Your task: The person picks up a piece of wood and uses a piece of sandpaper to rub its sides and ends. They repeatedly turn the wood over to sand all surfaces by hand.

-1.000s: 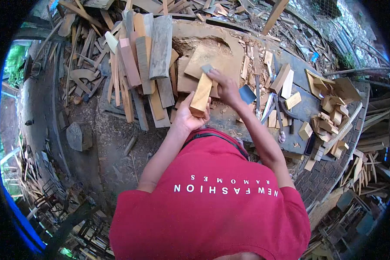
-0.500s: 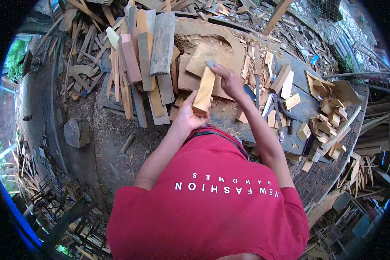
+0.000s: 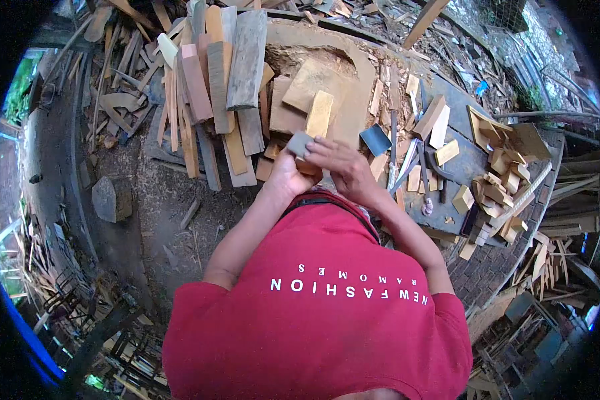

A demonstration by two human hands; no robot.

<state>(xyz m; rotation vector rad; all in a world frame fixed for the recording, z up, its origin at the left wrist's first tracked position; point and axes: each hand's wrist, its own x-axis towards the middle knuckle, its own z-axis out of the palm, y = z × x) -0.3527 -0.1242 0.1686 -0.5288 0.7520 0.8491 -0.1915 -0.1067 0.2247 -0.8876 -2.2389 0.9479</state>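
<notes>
A light wooden block (image 3: 321,112) points away from my body, its near end in my left hand (image 3: 286,176), whose fingers wrap round it. Over that near end lies my right hand (image 3: 343,169), pressing a small grey piece (image 3: 300,143), perhaps sandpaper, onto the wood. The block's near part is largely hidden under the right hand. Just beyond its far end is a flat wooden board (image 3: 311,83) on the bench. A dark square sheet (image 3: 375,140) lies to the right of the hands.
Long planks (image 3: 247,63) lean in a pile at the left. Tools with dark blades (image 3: 440,170) lie right of my hands, and small wood offcuts (image 3: 503,190) are heaped at the far right. A cut log (image 3: 112,199) stands on the ground at the left.
My right hand has slid with the grey piece from the block's far end back to its near end. The dark sheet now shows more fully.
</notes>
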